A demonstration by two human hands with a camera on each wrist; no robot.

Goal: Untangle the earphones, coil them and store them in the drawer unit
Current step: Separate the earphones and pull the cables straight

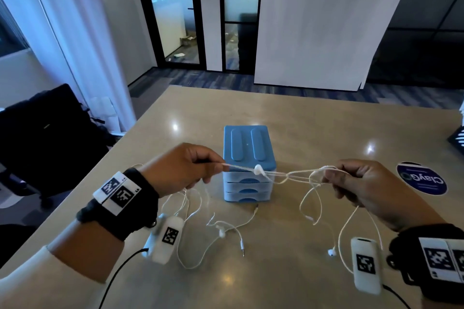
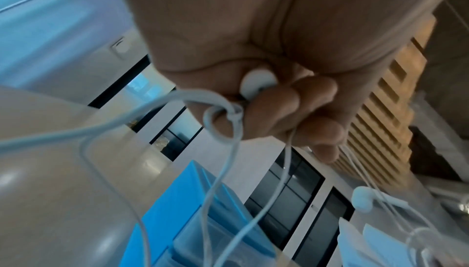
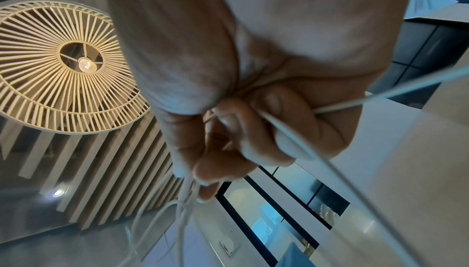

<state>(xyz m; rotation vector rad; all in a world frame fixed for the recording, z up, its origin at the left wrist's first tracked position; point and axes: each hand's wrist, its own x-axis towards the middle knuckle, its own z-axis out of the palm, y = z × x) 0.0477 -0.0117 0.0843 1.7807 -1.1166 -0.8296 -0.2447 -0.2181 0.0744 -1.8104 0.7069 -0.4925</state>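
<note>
White wired earphones point(image 1: 288, 177) are stretched in a tangle between my two hands, above the table and in front of the blue drawer unit point(image 1: 248, 165). My left hand point(image 1: 216, 165) pinches strands at the left end; in the left wrist view its curled fingers point(image 2: 299, 114) also hold an earbud point(image 2: 256, 86). Another earbud point(image 1: 258, 170) hangs on the taut strands. My right hand point(image 1: 326, 178) grips the cords at the right end, fingers point(image 3: 253, 140) curled round them. Loose loops, earbuds point(image 1: 332, 251) and a jack plug point(image 1: 243, 249) lie on the table point(image 1: 301, 120).
The drawer unit's three drawers are closed. A round dark blue sticker point(image 1: 421, 178) sits on the table to the right. A dark object point(image 1: 457, 138) lies at the right edge. A black chair point(image 1: 50, 138) stands left of the table.
</note>
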